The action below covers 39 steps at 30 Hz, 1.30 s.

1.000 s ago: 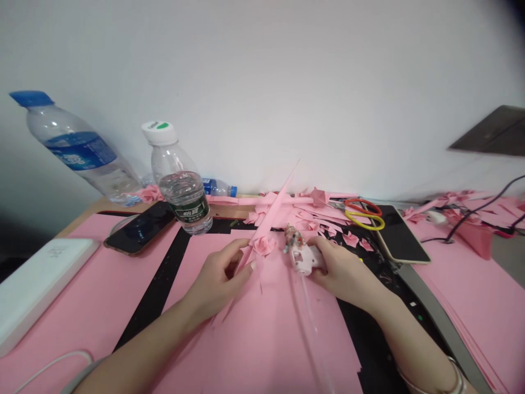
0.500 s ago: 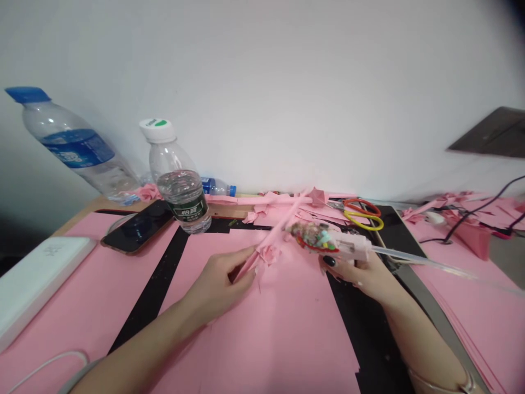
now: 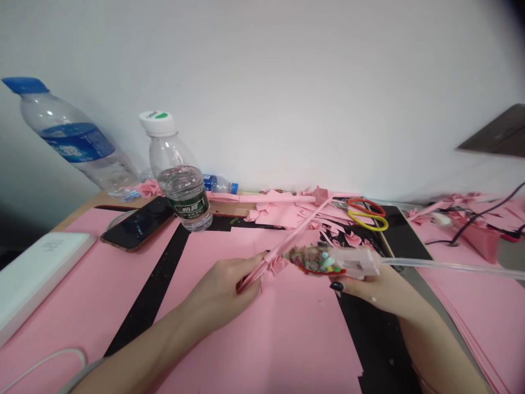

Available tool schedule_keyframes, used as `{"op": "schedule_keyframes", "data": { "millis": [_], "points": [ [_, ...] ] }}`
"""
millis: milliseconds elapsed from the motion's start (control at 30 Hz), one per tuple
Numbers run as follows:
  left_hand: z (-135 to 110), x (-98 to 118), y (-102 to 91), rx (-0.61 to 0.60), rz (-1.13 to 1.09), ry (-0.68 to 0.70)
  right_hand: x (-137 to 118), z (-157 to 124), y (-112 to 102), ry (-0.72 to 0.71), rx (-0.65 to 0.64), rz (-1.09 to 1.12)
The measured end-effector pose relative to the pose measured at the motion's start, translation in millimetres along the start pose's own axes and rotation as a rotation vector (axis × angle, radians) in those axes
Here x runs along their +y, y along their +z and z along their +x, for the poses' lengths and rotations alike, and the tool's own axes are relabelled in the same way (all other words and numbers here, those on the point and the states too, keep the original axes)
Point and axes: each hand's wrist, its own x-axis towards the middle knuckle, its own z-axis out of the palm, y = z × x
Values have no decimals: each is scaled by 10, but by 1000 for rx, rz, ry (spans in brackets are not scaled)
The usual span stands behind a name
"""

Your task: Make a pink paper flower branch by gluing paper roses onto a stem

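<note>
Holding: we have a long thin rolled pink paper stem (image 3: pixel 295 243) in the left hand (image 3: pixel 217 290), angled up and away from the palm.
Left fingers (image 3: pixel 251 267): closed, gripping the stem's lower end.
Stem position: above the flat pink paper sheet (image 3: pixel 287 339), mid-desk, with a folded pink paper rose (image 3: pixel 278 266) on it just past the fingers.
Right hand (image 3: pixel 371 287): closed, gripping a pale pink plastic glue gun (image 3: pixel 356 261) held sideways.
Right fingers (image 3: pixel 337 286): curled under the gun, one black-painted nail showing.
Glue gun: multicoloured crusted front end (image 3: pixel 315 260) right beside the rose, we can't tell if touching; long clear glue stick (image 3: pixel 451 267) runs out the rear to the right.
Behind: loose pink paper scraps (image 3: pixel 279 213), red-and-yellow-handled scissors (image 3: pixel 366 214).
Left side: upright clear water bottle with white cap (image 3: pixel 184 189), clear bottle with blue cap lying tilted (image 3: pixel 69 131), black smartphone (image 3: pixel 139 221), white rectangular power bank (image 3: pixel 41 273).
Right side: thin black cable (image 3: pixel 488 205).
</note>
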Motion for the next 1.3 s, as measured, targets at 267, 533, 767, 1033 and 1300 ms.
{"op": "schedule_keyframes", "data": {
  "millis": [267,533,767,1033,1300],
  "points": [
    [35,104,-48,-92,-312,-89,-18,40,45,-13,33,8],
    [38,82,-45,-116,-320,-108,9,49,65,-24,4,-34],
    [33,73,-30,-117,-339,-99,-39,54,78,-48,-6,-51],
    [42,65,-31,-103,-316,-97,-47,32,110,-129,59,-172],
    [34,38,-19,-18,-282,-127,-53,57,137,-224,164,-428]
  ]
}}
